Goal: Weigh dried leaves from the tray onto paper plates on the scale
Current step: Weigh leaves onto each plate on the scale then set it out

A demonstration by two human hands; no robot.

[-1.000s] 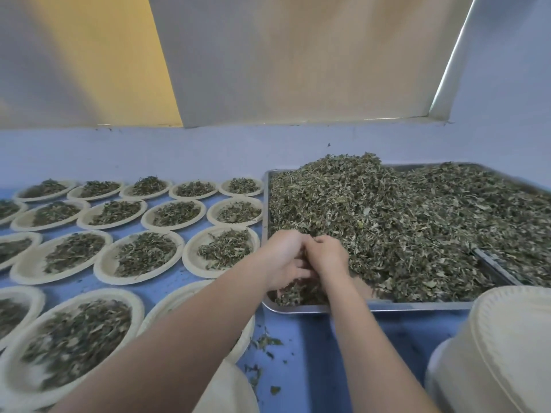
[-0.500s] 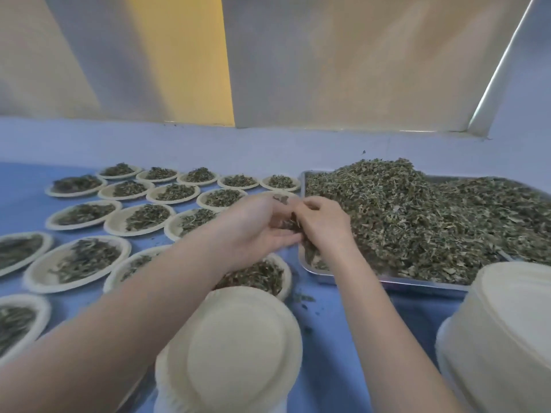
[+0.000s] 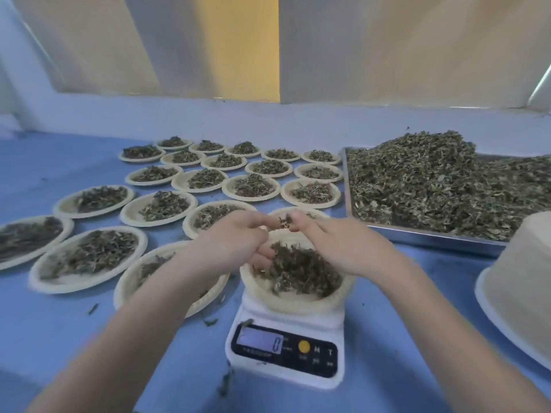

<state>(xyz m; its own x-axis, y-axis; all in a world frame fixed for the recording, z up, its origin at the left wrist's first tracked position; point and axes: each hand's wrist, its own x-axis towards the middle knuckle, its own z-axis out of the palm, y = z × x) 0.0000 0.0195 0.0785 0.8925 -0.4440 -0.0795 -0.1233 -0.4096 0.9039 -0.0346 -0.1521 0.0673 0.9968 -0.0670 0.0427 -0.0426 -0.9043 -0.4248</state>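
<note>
Left of the tray [image 3: 423, 238], many plates [image 3: 158, 204] are filled; my hands [image 3: 238, 236] [image 3: 337, 242], fingers loosely spread, drop leaves [image 3: 298, 269] onto the scale's [image 3: 286, 347] plate, more remain.

Plate [image 3: 298, 302] on scale [image 3: 286, 350] — tray [image 3: 417, 236] right
</note>
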